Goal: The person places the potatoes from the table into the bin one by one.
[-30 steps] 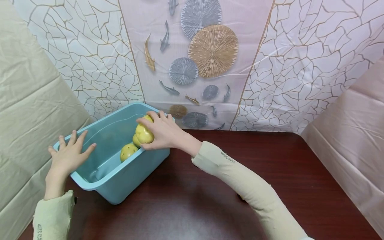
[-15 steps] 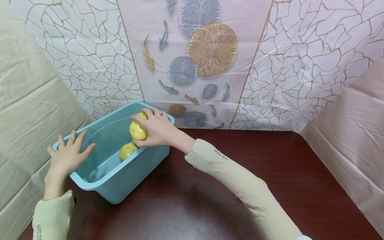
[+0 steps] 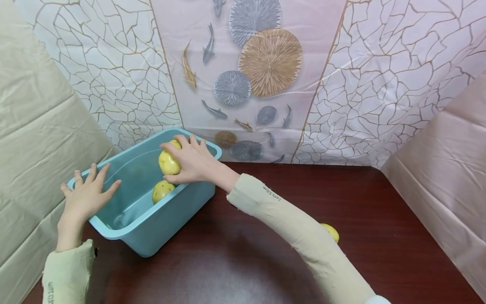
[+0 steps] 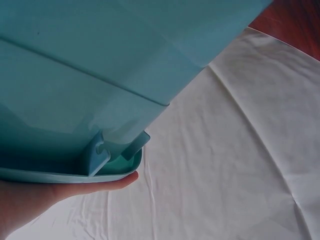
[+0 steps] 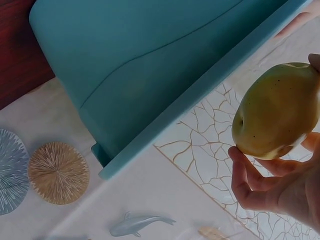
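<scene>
Two hands are seen at a blue tub (image 3: pixel 159 228). One yellow fruit (image 3: pixel 168 162) is gripped by the curled fingers of the right hand (image 3: pixel 193 162) above the tub; just below lies another fruit (image 3: pixel 162 190). The rim is touched by the spread-fingered left hand (image 3: pixel 85 198).

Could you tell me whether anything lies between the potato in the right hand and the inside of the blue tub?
Nothing visible does: the right hand holds the potato over the open tub; another potato lies lower inside.
</scene>
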Demonstrator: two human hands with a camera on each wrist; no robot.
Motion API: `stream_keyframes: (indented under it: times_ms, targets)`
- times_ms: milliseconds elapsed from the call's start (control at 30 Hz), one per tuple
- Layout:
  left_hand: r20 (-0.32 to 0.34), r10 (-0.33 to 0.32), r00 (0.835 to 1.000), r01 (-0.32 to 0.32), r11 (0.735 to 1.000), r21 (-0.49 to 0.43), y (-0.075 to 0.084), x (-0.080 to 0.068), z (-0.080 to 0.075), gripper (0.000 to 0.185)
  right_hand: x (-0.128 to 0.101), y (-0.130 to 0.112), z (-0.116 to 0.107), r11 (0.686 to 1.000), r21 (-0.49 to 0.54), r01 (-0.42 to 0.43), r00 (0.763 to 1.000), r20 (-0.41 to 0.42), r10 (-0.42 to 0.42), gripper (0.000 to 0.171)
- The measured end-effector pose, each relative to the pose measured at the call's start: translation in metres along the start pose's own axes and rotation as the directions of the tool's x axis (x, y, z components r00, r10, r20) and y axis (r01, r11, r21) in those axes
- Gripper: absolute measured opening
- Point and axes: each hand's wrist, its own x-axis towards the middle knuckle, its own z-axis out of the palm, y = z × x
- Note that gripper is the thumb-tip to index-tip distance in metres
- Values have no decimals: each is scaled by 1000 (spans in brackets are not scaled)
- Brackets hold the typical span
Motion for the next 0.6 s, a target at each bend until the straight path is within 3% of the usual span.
stream_keyframes:
  times_ms: [600]
  targets:
    - [-3,1,1000,-1,1000,-8,1,1,0,80,8,-8,3,1000,-6,-22,999,32,23,70]
